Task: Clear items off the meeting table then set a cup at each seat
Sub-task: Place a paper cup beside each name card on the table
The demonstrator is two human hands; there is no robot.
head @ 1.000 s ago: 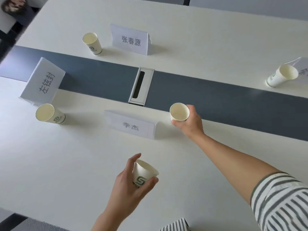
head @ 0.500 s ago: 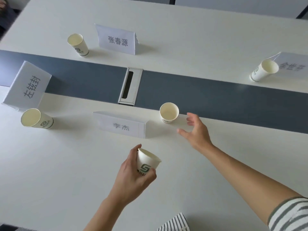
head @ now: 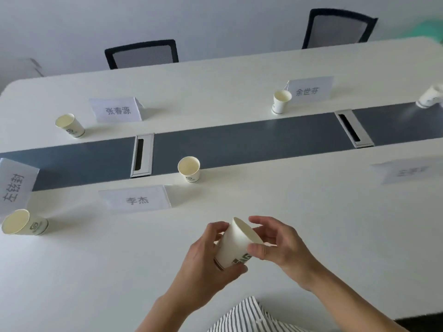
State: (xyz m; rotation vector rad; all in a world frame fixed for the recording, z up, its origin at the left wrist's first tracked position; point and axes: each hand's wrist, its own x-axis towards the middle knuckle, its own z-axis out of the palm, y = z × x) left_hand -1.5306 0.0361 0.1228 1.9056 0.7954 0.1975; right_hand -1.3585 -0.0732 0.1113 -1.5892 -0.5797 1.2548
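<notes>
A white paper cup with a green logo (head: 236, 248) is held tilted above the near part of the white table (head: 96, 271). My left hand (head: 203, 257) grips its base and side, and my right hand (head: 275, 243) pinches its rim and wall. Another paper cup (head: 189, 169) stands upright by the near name card (head: 137, 199), free of both hands. More cups stand at the far left (head: 70, 125), near left (head: 24, 225), far middle (head: 281, 101) and far right edge (head: 430, 97).
Folded paper name cards stand at the far left (head: 116, 109), left edge (head: 14, 185), far right (head: 309, 90) and near right (head: 407, 172). A grey strip (head: 251, 142) with two cable hatches runs along the table. Two mesh chairs (head: 142, 53) stand behind it.
My right hand drew back from the cup it had set down by the near name card and now also grips the cup in my left hand. The view tilted up and rightwards.
</notes>
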